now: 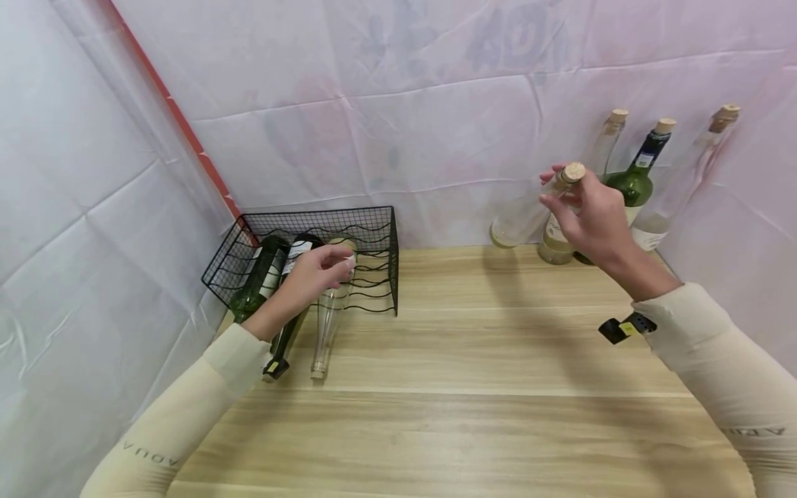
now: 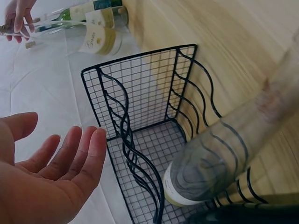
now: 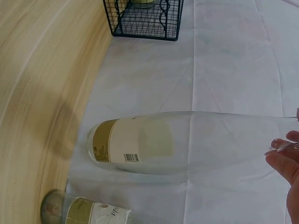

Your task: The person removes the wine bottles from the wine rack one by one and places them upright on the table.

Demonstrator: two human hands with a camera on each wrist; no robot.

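My right hand [image 1: 591, 218] holds a clear glass bottle [image 1: 518, 218] by its corked neck. The bottle leans with its base to the left, seemingly just above the tabletop; the right wrist view shows its pale label [image 3: 125, 142]. Over the black wire wine rack [image 1: 396, 266] hovers my left hand [image 1: 314, 273], fingers relaxed and holding nothing, as the left wrist view confirms. Lying in the rack are a green bottle [image 1: 249, 292], a dark bottle [image 1: 288, 335] partly hidden by my left wrist, and a clear bottle [image 1: 326, 325] with its cork toward me.
Behind my right hand stand a corked clear bottle [image 1: 556, 252], a green bottle [image 1: 631, 185] and a taller clear bottle [image 1: 679, 183]. A white sheet [image 1: 436, 124] hangs behind the wooden table [image 1: 436, 415] and at its sides. More slots lie on the rack's right side.
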